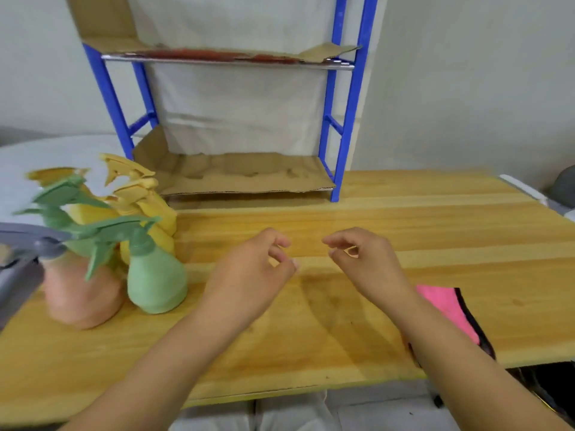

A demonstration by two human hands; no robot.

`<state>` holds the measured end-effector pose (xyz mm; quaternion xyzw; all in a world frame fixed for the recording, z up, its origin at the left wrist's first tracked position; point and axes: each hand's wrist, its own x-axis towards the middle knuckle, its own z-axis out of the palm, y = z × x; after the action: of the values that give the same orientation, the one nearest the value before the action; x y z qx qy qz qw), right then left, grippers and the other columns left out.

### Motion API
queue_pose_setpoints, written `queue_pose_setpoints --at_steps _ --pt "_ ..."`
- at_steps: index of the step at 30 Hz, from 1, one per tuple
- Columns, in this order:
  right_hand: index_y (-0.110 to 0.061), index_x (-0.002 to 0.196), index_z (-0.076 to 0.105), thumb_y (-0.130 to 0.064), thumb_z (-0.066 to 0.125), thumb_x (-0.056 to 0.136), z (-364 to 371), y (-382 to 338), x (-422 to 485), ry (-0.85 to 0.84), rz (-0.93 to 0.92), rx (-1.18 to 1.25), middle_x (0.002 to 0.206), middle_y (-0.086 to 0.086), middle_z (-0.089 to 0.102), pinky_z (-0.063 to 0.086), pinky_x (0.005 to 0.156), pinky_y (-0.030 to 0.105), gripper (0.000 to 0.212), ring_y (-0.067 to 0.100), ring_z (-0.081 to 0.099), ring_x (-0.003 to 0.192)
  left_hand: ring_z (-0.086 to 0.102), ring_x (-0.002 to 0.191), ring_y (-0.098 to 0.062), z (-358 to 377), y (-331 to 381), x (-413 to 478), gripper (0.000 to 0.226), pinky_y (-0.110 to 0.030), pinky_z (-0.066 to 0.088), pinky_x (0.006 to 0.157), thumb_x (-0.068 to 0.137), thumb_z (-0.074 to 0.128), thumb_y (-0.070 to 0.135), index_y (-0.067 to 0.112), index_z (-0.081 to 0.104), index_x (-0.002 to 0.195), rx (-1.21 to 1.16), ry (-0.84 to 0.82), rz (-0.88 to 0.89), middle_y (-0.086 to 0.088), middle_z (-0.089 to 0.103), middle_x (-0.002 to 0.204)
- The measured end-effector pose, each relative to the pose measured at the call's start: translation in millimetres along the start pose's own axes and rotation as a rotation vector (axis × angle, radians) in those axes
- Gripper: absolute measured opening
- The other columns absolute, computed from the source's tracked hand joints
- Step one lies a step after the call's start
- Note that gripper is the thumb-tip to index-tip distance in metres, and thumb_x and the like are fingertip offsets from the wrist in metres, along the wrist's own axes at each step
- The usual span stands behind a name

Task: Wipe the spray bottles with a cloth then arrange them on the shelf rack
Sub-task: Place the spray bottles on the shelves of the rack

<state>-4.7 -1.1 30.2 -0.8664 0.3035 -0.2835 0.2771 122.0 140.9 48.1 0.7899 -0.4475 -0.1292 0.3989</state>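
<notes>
Here, in the head view, both hands hover over the wooden table [420, 219] in front of the shelf rack [345, 126], holding nothing. The left hand [252, 269] and the right hand [364, 259] each have loosely curled fingers with the thumb close to the fingertips, and a clear gap lies between the two hands.

The spray bottles stand in a tight cluster in front of the rack's left post, apart from the left hand. The green bottle [155, 281] is the nearest one to that hand. Beside it is a peach bottle [81, 293] with a grey trigger. Five trigger heads can be counted: two green, two yellow, one grey. The bodies behind overlap and blur, so their number is unsure.

One pink cloth [445, 309] lies in front of the rack's right post, by the table's near edge, partly hidden under the right forearm.

The rack has two shelves lined with cardboard. The lower shelf [242, 175] lies open toward the hands, with bare table between it and them.
</notes>
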Motion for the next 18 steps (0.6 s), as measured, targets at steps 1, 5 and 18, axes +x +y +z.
queue_pose_setpoints --at_steps 1,5,18 --pt "-0.02 0.095 0.072 -0.007 0.065 0.082 11.6 -14.2 5.6 -0.032 -0.039 0.019 0.094 -0.004 0.068 0.041 0.074 0.01 0.02 0.009 0.061 0.087 0.063 0.074 -0.009 -17.0 -6.9 -4.7 0.017 -0.04 0.053 0.073 0.081 0.061 0.036 0.036 0.056 0.098 0.013 0.056 -0.013 0.019 0.062 0.083" --pt "-0.022 0.094 0.072 -0.009 0.065 0.082 60.9 -73.5 23.7 -0.146 -0.168 0.109 0.093 -0.007 0.067 0.044 0.074 0.012 0.02 0.005 0.06 0.088 0.065 0.071 -0.005 -79.5 -34.5 -27.5 0.015 -0.038 0.053 0.068 0.081 0.062 0.037 0.036 0.057 0.096 0.01 0.237 -0.11 0.019 0.063 0.082" --pt "-0.029 0.096 0.06 -0.029 0.072 0.075 151.0 -166.5 54.8 -0.311 -0.348 0.134 0.092 -0.012 0.062 0.049 0.075 0.038 0.025 0.007 0.056 0.082 0.053 0.075 -0.004 -189.6 -96.7 -67.9 0.014 -0.027 0.04 0.059 0.081 0.065 0.019 0.031 0.063 0.088 0.229 0.702 -0.154 0.015 0.063 0.08"
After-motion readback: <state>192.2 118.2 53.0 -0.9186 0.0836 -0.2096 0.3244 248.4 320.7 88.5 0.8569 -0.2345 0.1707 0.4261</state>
